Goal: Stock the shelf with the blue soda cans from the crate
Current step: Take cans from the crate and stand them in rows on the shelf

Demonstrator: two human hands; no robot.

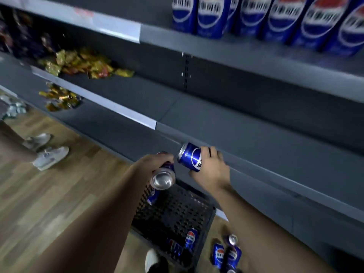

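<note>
Head view caught each hand wrapped round a blue can above the crate (pixel 173 211): left hand (pixel 155 162), right hand (pixel 212 170). Best turn each upright, logo out, beside the upper-shelf row (pixel 275 18); blur possibly hid more cans in the crate

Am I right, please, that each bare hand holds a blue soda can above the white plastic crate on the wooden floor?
Not quite: the head view shows a black plastic crate, not a white one. The rest stands: the left hand and right hand each hold a blue soda can above it, on the wooden floor.
</note>
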